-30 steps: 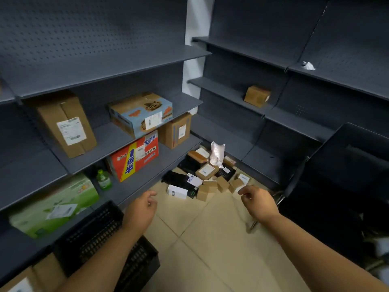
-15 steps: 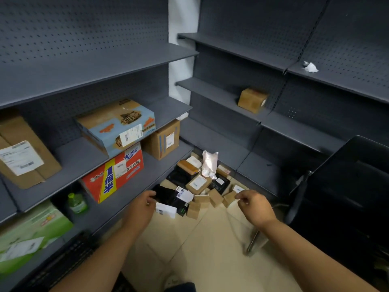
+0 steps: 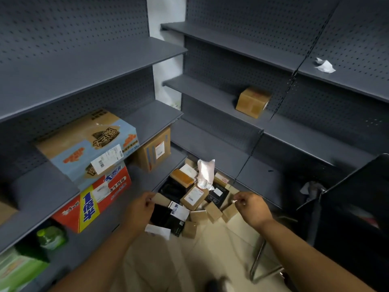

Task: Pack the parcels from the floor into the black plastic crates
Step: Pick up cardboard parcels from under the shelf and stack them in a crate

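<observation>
Parcels (image 3: 194,198) lie heaped on the tiled floor (image 3: 202,256).

Dark grey perforated metal shelving (image 3: 210,87) fills the frame. At left sit a blue-and-brown printed carton (image 3: 88,144), a red-and-yellow carton (image 3: 92,201) and, blurred, perhaps a green bottle (image 3: 50,237). At upper right lies crumpled white paper (image 3: 325,65).

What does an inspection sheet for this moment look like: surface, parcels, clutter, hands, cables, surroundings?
Surface: beige tiled floor, parcels heaped in the corner.
Job's things: parcel pile on the floor; no black crate in view.
Clutter: crumpled paper on an upper shelf.
Hands: left hand and right hand hover over the pile, fingers loosely curled, neither holding a parcel.
Cables: nothing seen.
Surroundings: grey shelves with cartons; black chair at right.
</observation>
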`<move>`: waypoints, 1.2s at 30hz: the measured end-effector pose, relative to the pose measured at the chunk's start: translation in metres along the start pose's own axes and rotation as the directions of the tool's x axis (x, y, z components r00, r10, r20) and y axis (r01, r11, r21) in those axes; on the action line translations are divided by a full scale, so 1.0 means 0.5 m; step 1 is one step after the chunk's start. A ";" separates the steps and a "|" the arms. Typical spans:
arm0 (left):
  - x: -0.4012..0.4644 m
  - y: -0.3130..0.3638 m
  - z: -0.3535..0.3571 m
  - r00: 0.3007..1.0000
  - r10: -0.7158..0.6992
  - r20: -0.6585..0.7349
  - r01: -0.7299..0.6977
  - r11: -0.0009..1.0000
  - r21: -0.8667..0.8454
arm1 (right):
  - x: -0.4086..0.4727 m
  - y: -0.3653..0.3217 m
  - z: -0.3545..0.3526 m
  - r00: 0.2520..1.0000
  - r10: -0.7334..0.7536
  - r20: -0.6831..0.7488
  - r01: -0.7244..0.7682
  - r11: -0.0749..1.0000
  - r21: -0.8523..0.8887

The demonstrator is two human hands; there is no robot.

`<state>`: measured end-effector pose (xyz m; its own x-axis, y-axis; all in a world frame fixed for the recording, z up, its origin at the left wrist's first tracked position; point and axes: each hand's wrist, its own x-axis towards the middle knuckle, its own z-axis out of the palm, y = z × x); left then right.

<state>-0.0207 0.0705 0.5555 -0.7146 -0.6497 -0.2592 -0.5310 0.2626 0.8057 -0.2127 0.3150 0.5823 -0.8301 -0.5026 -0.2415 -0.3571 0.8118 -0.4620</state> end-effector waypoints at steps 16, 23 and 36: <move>0.395 0.102 0.212 0.957 -0.214 -0.195 0.242 0.961 0.133 | 0.540 0.082 -0.029 0.954 -0.137 0.268 0.169 0.980 -0.102; 0.529 0.071 0.330 0.911 -0.360 -0.200 0.392 0.908 0.150 | 0.730 0.151 0.064 0.887 -0.104 0.451 0.191 0.970 -0.152; 0.791 -0.304 0.593 0.854 -0.512 -0.097 0.519 0.852 0.072 | 0.940 0.319 0.537 0.795 0.025 0.607 0.056 0.992 -0.114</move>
<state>-0.3577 -0.0147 0.1725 -0.2941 -0.7582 -0.5819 -0.8560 -0.0619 0.5133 -0.5446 0.1285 0.1659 -0.4089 -0.5591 -0.7212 -0.4494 0.8112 -0.3741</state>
